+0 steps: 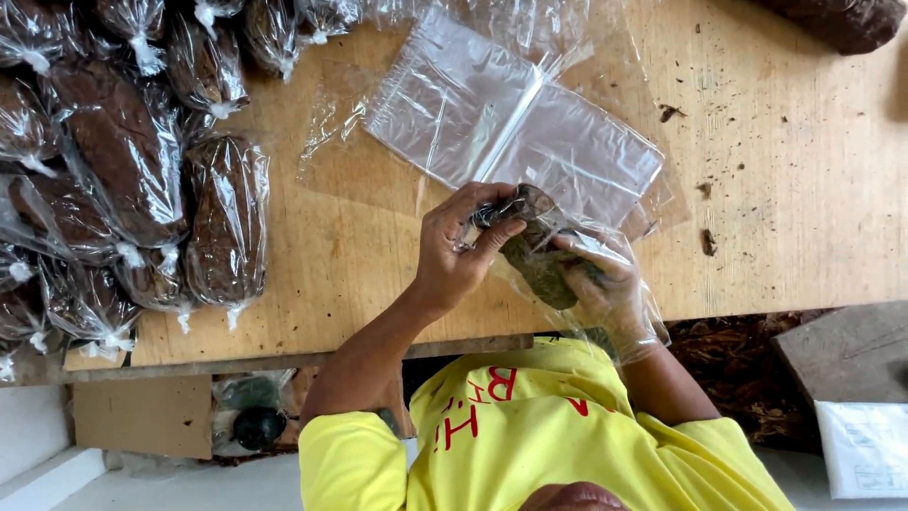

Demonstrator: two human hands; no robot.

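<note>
Both hands, left (pixel 461 248) & right (pixel 610 284), grip dark lump (pixel 539 260) in clear bag, long axis diagonal.

Wooden table (pixel 785 180), clear plastic bags (pixel 511 123), bagged brown bundles (pixel 123 180)

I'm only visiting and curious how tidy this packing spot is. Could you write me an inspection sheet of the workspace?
Surface: pale wooden tabletop, speckled with dark crumbs.
Job's things: dark greenish-brown pressed lump, partly inside a clear plastic bag.
Clutter: flat clear empty bags; pile of bagged, tied brown lumps.
Grippers: left hand pinches the lump's top; right hand, inside the bag, grips the lump.
Cables: nothing seen.
Surroundings: loose brown leaf litter below the table edge; white flat packet.
</note>
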